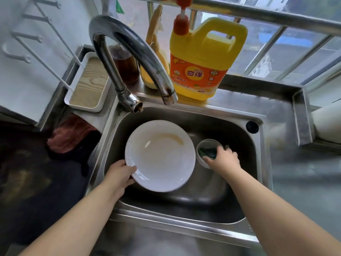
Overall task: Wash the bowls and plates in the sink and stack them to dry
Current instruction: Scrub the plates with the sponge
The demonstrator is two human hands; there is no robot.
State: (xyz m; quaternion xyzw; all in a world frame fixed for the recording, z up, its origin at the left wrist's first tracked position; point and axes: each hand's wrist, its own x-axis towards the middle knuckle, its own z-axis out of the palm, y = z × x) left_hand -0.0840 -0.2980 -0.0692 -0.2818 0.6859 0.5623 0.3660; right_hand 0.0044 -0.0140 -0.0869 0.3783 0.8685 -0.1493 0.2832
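So I've got the round white ceramic plate [160, 156] tipped up in the stainless steel sink [258, 163], its near-left rim pinched in my left hand [120, 174], thumb on the face and the other fingers curled behind. There's a yellowish greasy smear across the far part of the plate, so that's the bit that needs real scrubbing.

My right hand [222, 159] is just to the right of the plate, reaching into a small grey-white round bowl [200, 159] that sits on the sink floor. My fingers are curled over a dark green scouring pad [207, 151] lying in the bowl. It looks like I've got hold of the pad, but most of my fingers are hidden from this angle, so I wouldn't swear to how tight.

The curved chrome tap [129, 58] hangs over the far-left side of the sink and I can't see any water running. The big yellow dish soap jug with the red pump [201, 58] is standing on the far ledge just behind it.

How I'd go about it: bring the pad over, keep the plate tilted so the muck runs down into the sink, and work in circles from the stain outward. Grip on the rim has to stay firm since a wet, soapy plate is slippery. Maybe a pump of soap first if the pad's dry.
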